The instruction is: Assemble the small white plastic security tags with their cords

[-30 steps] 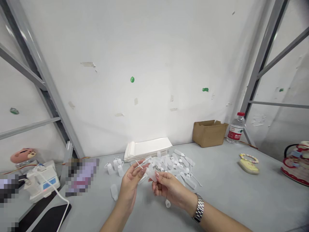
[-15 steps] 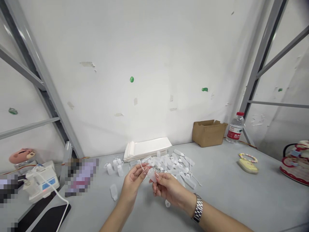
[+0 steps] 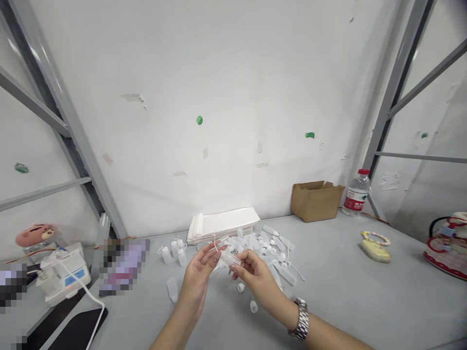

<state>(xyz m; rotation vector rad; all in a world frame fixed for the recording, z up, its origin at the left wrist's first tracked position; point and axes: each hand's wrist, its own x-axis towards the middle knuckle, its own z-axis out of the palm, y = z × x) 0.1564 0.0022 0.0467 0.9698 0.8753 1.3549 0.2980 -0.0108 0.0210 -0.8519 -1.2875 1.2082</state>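
Observation:
A small translucent squeeze bottle (image 3: pixel 231 258) is held between my two hands above the table. My left hand (image 3: pixel 197 274) pinches its neck end, where a thin white strap sticks up. At the other end, the fingers of my right hand (image 3: pixel 257 278) are closed on the bottle's body. Just behind my hands lies a pile of similar bottles and caps (image 3: pixel 286 274). Two loose white caps, a nearer one (image 3: pixel 253 306) and a farther one (image 3: pixel 241 288), are close to my right hand. One uncapped bottle (image 3: pixel 172 290) lies left of my left wrist.
Several capped bottles (image 3: pixel 181 256) stand at the left. White flat packets (image 3: pixel 226 222) are stacked by the wall. A cardboard box (image 3: pixel 316 203), water bottle (image 3: pixel 355 194) and yellow case (image 3: pixel 375 250) are at the right. A power strip with cable (image 3: pixel 63 272) sits at far left.
The held bottle has turned, and more of its length shows between my hands. My right hand has shifted its grip and opened its fingers slightly. A loose cap beneath it has come into view.

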